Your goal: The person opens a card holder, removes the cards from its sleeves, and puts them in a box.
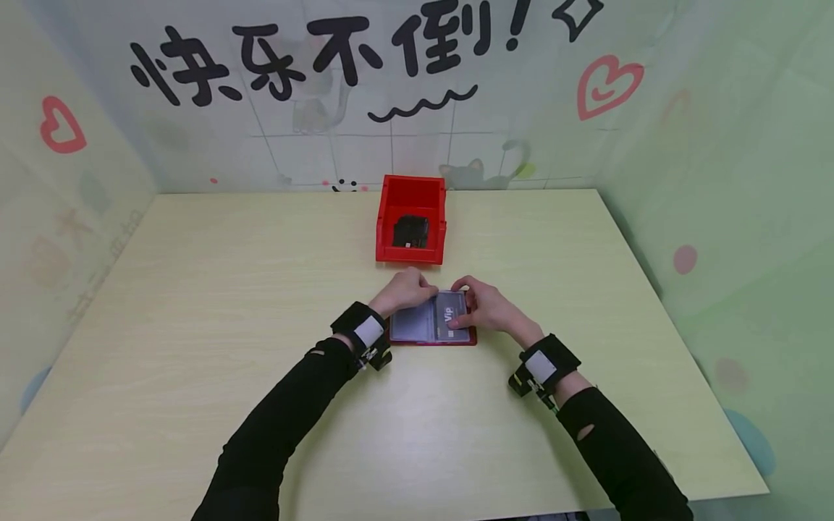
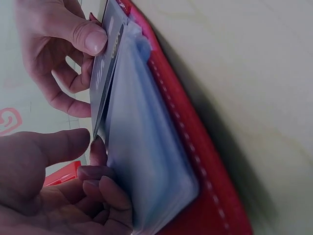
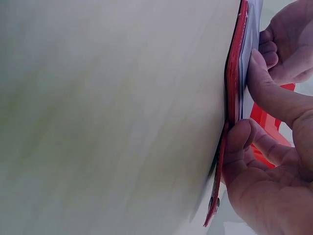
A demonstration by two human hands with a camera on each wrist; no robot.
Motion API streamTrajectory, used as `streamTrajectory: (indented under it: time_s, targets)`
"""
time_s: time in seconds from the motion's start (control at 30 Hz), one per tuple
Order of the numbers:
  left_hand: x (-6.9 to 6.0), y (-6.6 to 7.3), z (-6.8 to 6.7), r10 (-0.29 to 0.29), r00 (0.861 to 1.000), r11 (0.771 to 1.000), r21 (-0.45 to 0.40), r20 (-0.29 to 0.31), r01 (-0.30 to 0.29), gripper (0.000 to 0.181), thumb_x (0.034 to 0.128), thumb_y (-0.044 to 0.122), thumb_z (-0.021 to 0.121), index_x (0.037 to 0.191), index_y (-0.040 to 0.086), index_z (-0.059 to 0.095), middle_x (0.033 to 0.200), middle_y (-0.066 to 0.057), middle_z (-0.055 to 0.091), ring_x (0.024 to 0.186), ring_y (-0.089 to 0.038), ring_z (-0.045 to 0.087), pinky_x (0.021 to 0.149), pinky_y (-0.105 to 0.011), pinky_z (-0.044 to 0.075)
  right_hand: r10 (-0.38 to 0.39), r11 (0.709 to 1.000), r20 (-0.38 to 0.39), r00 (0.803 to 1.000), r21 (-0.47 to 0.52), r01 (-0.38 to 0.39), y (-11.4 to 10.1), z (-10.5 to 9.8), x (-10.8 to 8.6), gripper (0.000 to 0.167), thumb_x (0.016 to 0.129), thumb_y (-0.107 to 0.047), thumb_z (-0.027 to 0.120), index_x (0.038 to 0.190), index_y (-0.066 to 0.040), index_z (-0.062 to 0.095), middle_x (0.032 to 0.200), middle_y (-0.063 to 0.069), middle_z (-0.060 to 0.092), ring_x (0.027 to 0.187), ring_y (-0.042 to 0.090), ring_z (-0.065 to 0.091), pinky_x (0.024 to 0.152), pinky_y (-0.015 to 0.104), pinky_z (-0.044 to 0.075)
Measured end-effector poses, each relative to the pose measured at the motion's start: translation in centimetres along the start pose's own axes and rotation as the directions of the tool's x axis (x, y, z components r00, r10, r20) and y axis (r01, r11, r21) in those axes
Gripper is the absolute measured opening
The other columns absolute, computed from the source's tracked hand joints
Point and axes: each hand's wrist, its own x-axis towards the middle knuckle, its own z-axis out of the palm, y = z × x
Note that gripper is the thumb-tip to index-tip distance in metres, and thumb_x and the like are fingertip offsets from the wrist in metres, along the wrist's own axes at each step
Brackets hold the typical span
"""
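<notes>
A red card holder (image 1: 473, 340) with white stitching lies open on the table, its clear plastic sleeves (image 2: 142, 132) showing. A dark grey card (image 1: 444, 315) printed "VIP" lies over its right part; whether it sits inside a sleeve I cannot tell. My right hand (image 1: 489, 307) grips the card at the holder's right side, thumb on the card's face (image 2: 105, 68). At the top edge, my left hand (image 1: 407, 289) pinches at the sleeves by the card's corner, its other fingers curled against the plastic. The right wrist view shows the holder edge-on beside the right hand (image 3: 274, 147).
Behind the holder stands a red bin (image 1: 410, 255) with dark flat items (image 1: 410, 231) inside. The pale wooden table (image 1: 195, 289) reaches to printed cloth walls (image 1: 717, 217) at the back and sides. A strapped camera sits on each wrist.
</notes>
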Motion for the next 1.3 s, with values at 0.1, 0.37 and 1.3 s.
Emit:
streamTrajectory:
  time_s: [0.1, 0.37, 1.3]
  targets:
    - [-0.2, 0.0, 0.0, 0.007, 1.0, 1.0, 0.003, -0.014, -0.006, 0.029, 0.0993, 0.023, 0.061, 0.099, -0.001, 0.077, 0.067, -0.007, 0.058, 0.068, -0.017, 0.047, 0.06, -0.024, 0.032, -0.004, 1.0, 0.001, 1.0, -0.004, 0.004, 0.0, 0.0, 0.0, 0.061, 0.084, -0.023, 0.082, 0.134, -0.01, 0.048, 0.096, 0.011, 0.051, 0.095, 0.023, 0.051, 0.073, 0.028, 0.041]
    - [-0.1, 0.1, 0.3, 0.004, 0.999, 1.0, 0.015, -0.046, -0.003, 0.026, 0.0983, 0.019, 0.062, 0.112, 0.0, 0.076, 0.101, -0.016, 0.073, 0.081, -0.02, 0.054, 0.061, -0.023, 0.034, 0.002, 1.0, 0.006, 1.0, -0.005, -0.002, -0.1, -0.1, 0.0, 0.06, 0.084, -0.022, 0.082, 0.133, -0.01, 0.049, 0.097, 0.011, 0.052, 0.097, 0.024, 0.051, 0.074, 0.028, 0.043]
    - [-1.0, -0.2, 0.3, 0.097, 0.988, 0.992, 0.094, -0.122, -0.086, 0.021, 0.0958, 0.015, 0.067, 0.108, 0.0, 0.074, 0.102, -0.014, 0.074, 0.089, -0.025, 0.062, 0.069, -0.025, 0.043, -0.026, 1.0, 0.001, 1.0, -0.015, 0.026, 0.1, -0.2, -0.1, 0.063, 0.084, -0.022, 0.082, 0.136, -0.008, 0.048, 0.097, 0.012, 0.052, 0.095, 0.024, 0.052, 0.074, 0.028, 0.042]
